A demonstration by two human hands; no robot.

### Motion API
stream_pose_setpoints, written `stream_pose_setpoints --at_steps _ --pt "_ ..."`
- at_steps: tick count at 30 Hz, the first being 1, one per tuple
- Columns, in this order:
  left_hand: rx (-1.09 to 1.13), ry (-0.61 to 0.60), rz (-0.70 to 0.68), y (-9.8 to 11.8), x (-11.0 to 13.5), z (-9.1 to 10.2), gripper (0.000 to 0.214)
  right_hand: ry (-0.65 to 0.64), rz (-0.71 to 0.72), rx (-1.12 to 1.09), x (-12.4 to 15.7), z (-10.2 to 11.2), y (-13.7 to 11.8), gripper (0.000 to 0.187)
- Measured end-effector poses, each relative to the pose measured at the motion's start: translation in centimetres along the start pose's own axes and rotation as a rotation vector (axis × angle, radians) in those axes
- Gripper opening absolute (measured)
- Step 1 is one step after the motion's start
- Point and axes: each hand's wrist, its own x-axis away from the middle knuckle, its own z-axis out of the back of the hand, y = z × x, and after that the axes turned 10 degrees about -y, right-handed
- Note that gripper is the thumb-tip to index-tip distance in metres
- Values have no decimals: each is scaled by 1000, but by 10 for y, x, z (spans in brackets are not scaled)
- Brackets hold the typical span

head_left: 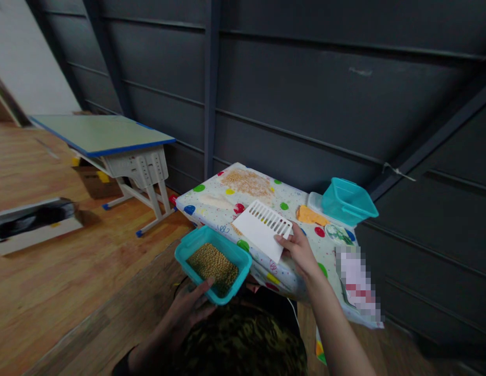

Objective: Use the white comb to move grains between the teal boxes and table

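My left hand (193,305) grips the near rim of a teal plastic tub (179,254), its thumb over the edge. Beans (213,263), round and tan like soybeans, lie in the tub, which hangs at the front edge of the table. Between the thumb and fingers of my right hand (299,250) is a flat white slotted scraper (262,230), with its row of slots facing away from me. A few beans show by the scraper's left edge, on the patterned tablecloth (258,263). Farther back, more beans and pale grains (248,183) are spread on the cloth.
A second teal tub (348,201) stands at the table's back right, with an orange cloth (311,215) and a round green-and-white item (339,234) near it. A blurred packet (356,282) lies at the right edge. Dark wall panels (305,104) rise behind; a desk (105,133) stands left.
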Motion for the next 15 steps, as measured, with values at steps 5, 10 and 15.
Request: stream_pose_setpoints --at_steps 5,10,15 --pt "-14 9 8 2 -2 2 49 -34 -19 2 -2 -2 2 62" --pt "-19 -12 -5 4 1 2 49 -101 -78 -49 2 -3 0 64" --pt "-7 -11 23 4 0 1 47 -59 -74 -70 2 -3 -2 67"
